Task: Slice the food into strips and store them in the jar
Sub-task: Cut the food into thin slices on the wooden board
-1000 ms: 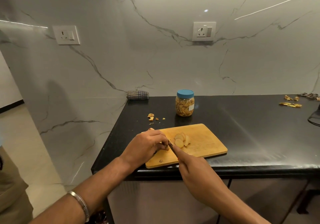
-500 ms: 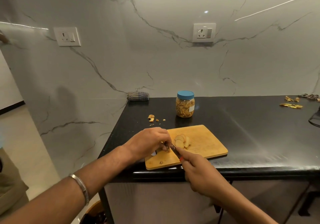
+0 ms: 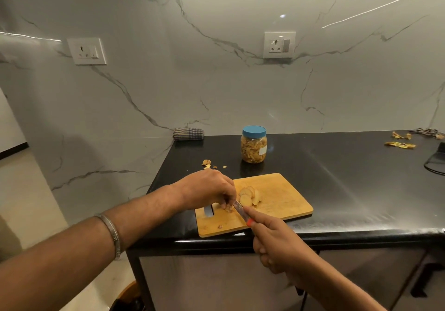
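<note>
The right hand (image 3: 277,245) is curled round a knife (image 3: 240,212) with a red handle, one finger lying along the top of the blade. The blade points up and to the left, and its tip sits right at the fingertips of the left hand (image 3: 207,190). Those fingers pinch a small bit of food (image 3: 228,209) down on the board (image 3: 284,197) — it is too tiny and hidden to see which way it lies. The left hand is the nearer one to it; the knife comes in from its right. Just past the blade lies a little pile of round slices (image 3: 249,196), not yet cut into strips, I think.

The board rests near the front edge of a black counter (image 3: 349,185). Behind it stands the jar (image 3: 253,144), upright, blue lid on, already full of pieces. Some scraps (image 3: 207,163) lie to the left of it — more lie far off at the right. A folded cloth (image 3: 188,133) sits by the marble wall (image 3: 216,82).
</note>
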